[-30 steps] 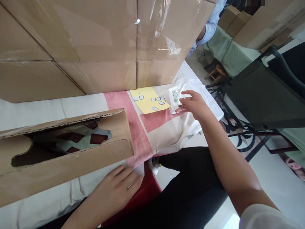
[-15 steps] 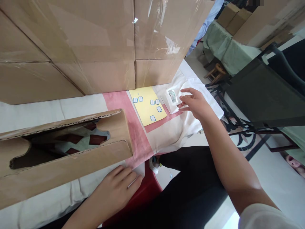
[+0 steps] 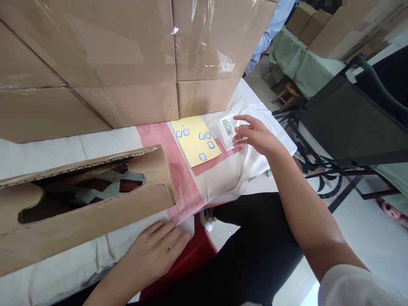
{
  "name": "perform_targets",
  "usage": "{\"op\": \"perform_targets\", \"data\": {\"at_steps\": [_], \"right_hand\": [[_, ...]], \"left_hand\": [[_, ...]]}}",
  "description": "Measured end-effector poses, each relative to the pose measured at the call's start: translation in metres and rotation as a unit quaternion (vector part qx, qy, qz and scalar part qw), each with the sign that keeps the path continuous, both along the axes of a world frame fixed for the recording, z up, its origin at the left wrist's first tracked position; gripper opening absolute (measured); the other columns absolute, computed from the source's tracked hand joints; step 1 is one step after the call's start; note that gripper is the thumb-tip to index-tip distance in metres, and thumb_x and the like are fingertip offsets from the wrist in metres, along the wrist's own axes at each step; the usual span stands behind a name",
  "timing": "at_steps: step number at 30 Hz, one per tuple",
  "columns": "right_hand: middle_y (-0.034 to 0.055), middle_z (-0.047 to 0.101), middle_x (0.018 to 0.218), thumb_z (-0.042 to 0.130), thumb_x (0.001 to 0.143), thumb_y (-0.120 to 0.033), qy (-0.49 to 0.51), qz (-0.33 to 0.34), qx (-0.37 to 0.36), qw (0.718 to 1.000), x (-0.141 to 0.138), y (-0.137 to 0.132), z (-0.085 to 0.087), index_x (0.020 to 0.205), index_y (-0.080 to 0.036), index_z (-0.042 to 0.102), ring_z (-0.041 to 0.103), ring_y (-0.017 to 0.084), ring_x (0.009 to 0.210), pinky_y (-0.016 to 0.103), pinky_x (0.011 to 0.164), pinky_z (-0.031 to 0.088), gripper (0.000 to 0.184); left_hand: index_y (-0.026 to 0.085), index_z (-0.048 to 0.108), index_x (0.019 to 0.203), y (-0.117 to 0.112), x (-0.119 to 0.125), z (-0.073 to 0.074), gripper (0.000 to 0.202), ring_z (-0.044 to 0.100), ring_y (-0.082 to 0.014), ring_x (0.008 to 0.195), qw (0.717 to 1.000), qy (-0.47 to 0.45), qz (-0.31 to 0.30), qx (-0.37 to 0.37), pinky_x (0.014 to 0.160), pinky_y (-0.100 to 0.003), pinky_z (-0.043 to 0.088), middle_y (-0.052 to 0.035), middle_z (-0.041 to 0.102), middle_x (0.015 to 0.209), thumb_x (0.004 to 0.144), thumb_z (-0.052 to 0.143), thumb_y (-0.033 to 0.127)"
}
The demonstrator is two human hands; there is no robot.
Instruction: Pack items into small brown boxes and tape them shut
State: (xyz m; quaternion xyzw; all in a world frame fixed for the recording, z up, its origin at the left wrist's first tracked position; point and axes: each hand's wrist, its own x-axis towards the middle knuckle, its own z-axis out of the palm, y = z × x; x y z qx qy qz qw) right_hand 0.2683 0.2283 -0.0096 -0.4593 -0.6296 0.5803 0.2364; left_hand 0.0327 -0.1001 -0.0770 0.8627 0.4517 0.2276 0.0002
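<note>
My right hand (image 3: 255, 135) reaches out over the table, fingers spread, its fingertips touching a small white device (image 3: 225, 133) that lies on the cloth. Just left of the device is a yellow sheet (image 3: 194, 140) carrying several small blue-edged stickers. My left hand (image 3: 153, 254) rests flat and open on the near table edge, beside the end of a long open cardboard box (image 3: 86, 204). Dark red cards and a pale wrapping show inside that box.
Large taped cardboard boxes (image 3: 127, 59) stand stacked along the back of the table. The table has a white and pink cloth (image 3: 178, 170). A black folding chair (image 3: 350, 123) stands to the right. A person's blue sleeve (image 3: 270, 29) shows behind the boxes.
The white device went from held tilted up against the yellow sheet to lying flat on the cloth beside it. My right hand's fingers opened. My left hand stayed still.
</note>
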Motion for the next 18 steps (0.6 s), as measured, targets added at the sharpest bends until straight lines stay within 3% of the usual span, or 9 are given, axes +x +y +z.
{"op": "perform_targets", "data": {"at_steps": [12, 18], "right_hand": [[-0.0011, 0.06, 0.074, 0.079, 0.079, -0.025, 0.037, 0.006, -0.078, 0.996, -0.0055, -0.003, 0.0, 0.127, -0.027, 0.064, 0.069, 0.022, 0.079, 0.047, 0.074, 0.069, 0.051], [0.003, 0.064, 0.079, 0.078, 0.079, -0.024, 0.015, 0.032, -0.085, 0.996, -0.0032, -0.0024, 0.0057, 0.132, -0.027, 0.064, 0.072, 0.028, 0.098, 0.04, 0.065, 0.067, 0.055]], "left_hand": [[0.015, 0.065, 0.106, -0.001, -0.0006, 0.0022, 0.022, 0.057, -0.0193, 0.077, 1.0, -0.007, 0.001, -0.009, 0.075, -0.035, 0.044, -0.0017, 0.061, 0.078, 0.095, 0.051, 0.004], [0.016, 0.064, 0.105, -0.0014, -0.0017, 0.0019, 0.02, 0.055, -0.0191, 0.074, 1.0, -0.006, 0.0, -0.02, 0.071, -0.035, 0.043, -0.0004, 0.059, 0.076, 0.096, 0.051, 0.005]]}}
